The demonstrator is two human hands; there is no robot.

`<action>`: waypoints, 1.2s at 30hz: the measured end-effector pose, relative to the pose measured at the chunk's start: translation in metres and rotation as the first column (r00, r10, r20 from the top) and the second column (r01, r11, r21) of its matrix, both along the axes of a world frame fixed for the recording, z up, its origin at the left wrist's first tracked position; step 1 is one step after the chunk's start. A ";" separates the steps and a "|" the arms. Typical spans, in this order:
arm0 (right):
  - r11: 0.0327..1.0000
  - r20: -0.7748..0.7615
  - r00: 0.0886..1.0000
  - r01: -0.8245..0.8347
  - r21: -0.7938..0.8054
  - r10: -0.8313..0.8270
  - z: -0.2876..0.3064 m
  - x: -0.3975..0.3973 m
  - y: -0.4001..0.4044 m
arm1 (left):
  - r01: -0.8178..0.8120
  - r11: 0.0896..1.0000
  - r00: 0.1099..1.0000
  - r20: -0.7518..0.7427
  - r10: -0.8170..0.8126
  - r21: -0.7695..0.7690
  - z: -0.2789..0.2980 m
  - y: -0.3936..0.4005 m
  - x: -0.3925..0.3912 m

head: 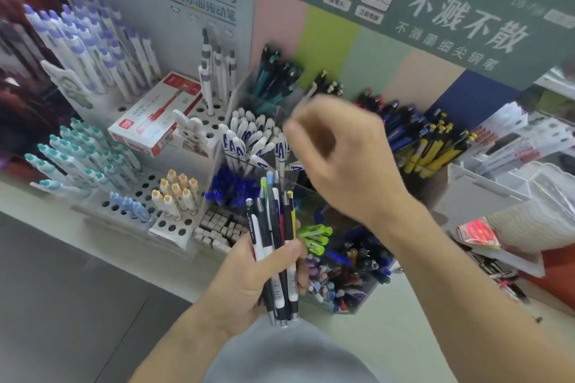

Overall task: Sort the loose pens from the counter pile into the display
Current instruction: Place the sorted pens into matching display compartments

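Pale counter (404,336), pastel striped backboard (373,53)

The left hand (249,277) gripped a bundle of mixed plastic pens (277,252). Behind that grip stood a clear acrylic compartment of white clip pens (252,140), left of it a white perforated pen stand (149,193), right of it a clear bin of assorted pens (351,264) (the right hand (345,158) hovered above, blurred).

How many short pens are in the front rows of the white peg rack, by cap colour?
Orange-capped pens: 8
Pale blue pens: 4 (they overlap, so this count is less sure)
Total: 12
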State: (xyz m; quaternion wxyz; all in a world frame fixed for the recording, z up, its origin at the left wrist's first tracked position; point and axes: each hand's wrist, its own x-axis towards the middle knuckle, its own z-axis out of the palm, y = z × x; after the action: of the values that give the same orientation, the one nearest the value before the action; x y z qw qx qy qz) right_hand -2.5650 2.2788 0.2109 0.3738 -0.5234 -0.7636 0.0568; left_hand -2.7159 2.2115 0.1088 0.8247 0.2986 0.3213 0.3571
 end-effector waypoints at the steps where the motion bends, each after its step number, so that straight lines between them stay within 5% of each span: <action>1: 0.983 -0.015 1.000 -0.002 -0.185 -0.001 -0.003 0.009 -0.023 | 0.011 1.000 1.000 -0.008 -0.011 0.004 -0.002 -0.001 0.003; 4: 0.812 -0.188 0.969 0.021 -0.583 -0.160 -0.025 0.034 -0.084 | 0.071 0.997 0.997 -0.009 -0.071 0.041 -0.001 -0.008 0.014; 7: 0.679 -0.390 0.857 -0.065 -0.731 -0.338 -0.051 0.047 -0.126 | 0.110 0.994 0.993 -0.039 -0.109 0.011 -0.004 -0.021 0.026; 10: 0.593 -0.461 0.820 -0.195 -0.781 -0.338 -0.068 0.059 -0.152 | 0.158 0.985 0.981 -0.104 -0.164 -0.067 -0.007 -0.036 0.039; 18: 0.493 -0.405 0.806 -0.165 -0.854 -0.432 -0.084 0.087 -0.186 | 0.265 0.957 0.928 -0.241 -0.286 -0.115 -0.011 -0.059 0.064; 25: 0.561 -0.630 0.530 -0.312 -0.767 -0.568 -0.094 0.094 -0.201 | 0.229 0.963 0.931 -0.256 -0.260 -0.145 -0.016 -0.066 0.072; 31: 0.520 -0.485 0.716 -0.199 -0.831 -0.503 -0.096 0.101 -0.206 | 0.241 0.970 0.904 -0.354 -0.239 -0.041 -0.022 -0.077 0.078; 36: 0.536 -0.504 0.722 -0.218 -0.815 -0.473 -0.099 0.109 -0.206 | 0.216 0.970 0.883 -0.403 -0.242 -0.108 -0.019 -0.078 0.083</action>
State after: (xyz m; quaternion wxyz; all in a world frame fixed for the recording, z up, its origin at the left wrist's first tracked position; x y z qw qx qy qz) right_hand -2.4562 2.0724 0.1122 0.3320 -0.6352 -0.4040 0.5684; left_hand -2.6334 2.1331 0.0900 0.7830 0.3781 0.4614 0.1762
